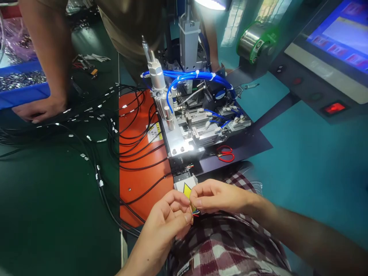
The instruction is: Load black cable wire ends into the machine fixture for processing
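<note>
My left hand point(169, 216) is closed in a pinch on the end of a cable, whose thin coloured wires point(196, 213) stick out past the fingertips. Fingers of my right hand point(214, 196) are pressed together at the same wires, close above my left thumb. Just beyond both hands is a white block with a yellow warning label point(186, 189). Another cable end with bared coloured wires point(189, 166) lies in the machine's front slot. Several black cables point(140, 167) run across an orange plate point(155, 191) on the left.
A metal machine with blue air hoses point(198, 74) stands ahead. Red-handled scissors point(226, 154) lie beside it. At the right are a solder spool point(253, 44) and a control screen point(342, 38). Another person's hand point(43, 107) rests by the cables, near a blue bin point(23, 96).
</note>
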A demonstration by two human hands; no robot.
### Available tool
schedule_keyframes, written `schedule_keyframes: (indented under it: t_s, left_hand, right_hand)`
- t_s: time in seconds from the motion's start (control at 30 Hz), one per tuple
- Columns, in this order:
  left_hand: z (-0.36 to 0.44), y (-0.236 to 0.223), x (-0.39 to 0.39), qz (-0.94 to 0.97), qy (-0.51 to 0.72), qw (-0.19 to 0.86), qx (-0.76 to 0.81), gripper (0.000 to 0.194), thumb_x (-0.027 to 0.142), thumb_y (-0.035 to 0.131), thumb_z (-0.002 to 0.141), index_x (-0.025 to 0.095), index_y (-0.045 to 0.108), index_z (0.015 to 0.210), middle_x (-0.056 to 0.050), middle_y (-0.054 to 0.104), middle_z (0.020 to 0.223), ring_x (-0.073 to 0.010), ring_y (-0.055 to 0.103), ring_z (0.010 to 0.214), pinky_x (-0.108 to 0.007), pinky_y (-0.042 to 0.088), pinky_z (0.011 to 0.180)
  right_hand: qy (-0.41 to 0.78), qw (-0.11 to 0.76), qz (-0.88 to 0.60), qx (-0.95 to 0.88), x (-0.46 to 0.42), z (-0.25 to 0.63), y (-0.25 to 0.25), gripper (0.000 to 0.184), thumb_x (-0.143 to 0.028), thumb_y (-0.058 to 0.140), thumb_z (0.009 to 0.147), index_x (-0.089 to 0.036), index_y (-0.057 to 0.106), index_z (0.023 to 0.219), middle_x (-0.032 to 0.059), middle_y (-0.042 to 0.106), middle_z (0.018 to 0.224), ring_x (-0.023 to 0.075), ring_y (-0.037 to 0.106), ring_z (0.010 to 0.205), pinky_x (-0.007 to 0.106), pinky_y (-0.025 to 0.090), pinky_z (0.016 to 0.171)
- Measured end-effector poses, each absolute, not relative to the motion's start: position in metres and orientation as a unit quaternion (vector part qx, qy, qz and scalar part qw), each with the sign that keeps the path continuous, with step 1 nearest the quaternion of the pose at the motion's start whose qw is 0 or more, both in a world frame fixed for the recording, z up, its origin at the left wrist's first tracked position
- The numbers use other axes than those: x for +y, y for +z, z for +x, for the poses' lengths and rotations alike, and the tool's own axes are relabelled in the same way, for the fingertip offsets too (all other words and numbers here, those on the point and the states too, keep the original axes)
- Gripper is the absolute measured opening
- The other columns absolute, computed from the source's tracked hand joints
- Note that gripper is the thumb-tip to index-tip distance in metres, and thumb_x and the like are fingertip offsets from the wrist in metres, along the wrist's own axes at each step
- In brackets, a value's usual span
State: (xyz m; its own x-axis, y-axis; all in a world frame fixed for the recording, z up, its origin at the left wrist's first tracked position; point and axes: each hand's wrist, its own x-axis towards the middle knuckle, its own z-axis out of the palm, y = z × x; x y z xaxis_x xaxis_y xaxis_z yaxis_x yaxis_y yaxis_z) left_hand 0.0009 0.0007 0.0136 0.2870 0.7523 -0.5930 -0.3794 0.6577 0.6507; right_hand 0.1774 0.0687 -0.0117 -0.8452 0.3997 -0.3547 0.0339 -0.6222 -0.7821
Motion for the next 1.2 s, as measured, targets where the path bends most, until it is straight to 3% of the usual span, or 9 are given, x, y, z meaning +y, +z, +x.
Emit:
schedule_keyframes:
  t_s: [0.33,0.53,0.7,0.87,1.0,1.2]
  left_hand:
    - [0.002,0.011,0.002,0.204,0.365,0.745,0.520,0.028,0.032,0.080,0.065,0.016,0.062,0.078,0.007,0.039,0.052,-0.0058,0.025,0.050,-0.021,0.018,0.047]
    - [0.005,0.010,0.001,0.196,0.357,0.728,0.550,0.029,0.036,0.080,0.064,0.013,0.064,0.071,0.006,0.038,0.050,-0.0058,0.026,0.049,-0.021,0.016,0.047]
    - [0.005,0.006,0.001,0.190,0.370,0.725,0.548,0.026,0.034,0.078,0.066,0.012,0.065,0.071,0.006,0.039,0.050,-0.0055,0.026,0.049,-0.020,0.017,0.046]
    - [0.006,0.004,-0.001,0.175,0.389,0.725,0.540,0.024,0.033,0.078,0.069,0.012,0.066,0.073,0.004,0.044,0.057,-0.0052,0.031,0.051,-0.018,0.024,0.047]
    - [0.006,0.003,-0.001,0.174,0.395,0.724,0.538,0.024,0.032,0.078,0.069,0.012,0.066,0.073,0.004,0.045,0.056,-0.0048,0.032,0.050,-0.017,0.025,0.047]
    - [0.006,0.002,-0.001,0.178,0.397,0.718,0.543,0.025,0.032,0.078,0.069,0.012,0.063,0.071,0.005,0.043,0.053,-0.0048,0.031,0.049,-0.017,0.023,0.046]
  right_hand:
    - [0.823,0.180,-0.316,-0.436,0.048,0.169,-0.009,0.040,-0.053,0.059,0.083,-0.016,0.047,0.074,-0.0088,0.031,0.057,0.0066,0.022,0.051,0.023,0.017,0.047]
    - [0.732,0.240,-0.357,-0.527,0.041,0.166,-0.004,0.029,-0.042,0.054,0.088,-0.017,0.047,0.075,-0.0034,0.042,0.069,0.0103,0.035,0.063,0.024,0.031,0.059]
    - [0.674,0.265,-0.388,-0.570,0.034,0.164,-0.010,0.020,-0.031,0.048,0.092,-0.017,0.048,0.077,-0.0029,0.044,0.070,0.0110,0.038,0.063,0.024,0.034,0.058]
    - [0.656,0.286,-0.414,-0.563,0.032,0.166,-0.014,0.021,-0.032,0.048,0.093,-0.017,0.054,0.080,-0.0029,0.047,0.068,0.0107,0.041,0.062,0.023,0.036,0.056]
    - [0.573,0.294,-0.455,-0.615,0.029,0.166,-0.012,0.011,-0.027,0.058,0.087,-0.017,0.062,0.087,-0.0020,0.056,0.069,0.0108,0.047,0.059,0.023,0.037,0.055]
    - [0.489,0.326,-0.447,-0.675,0.023,0.161,-0.012,0.010,-0.018,0.056,0.085,-0.017,0.060,0.076,0.0000,0.059,0.071,0.0115,0.051,0.060,0.025,0.039,0.059]
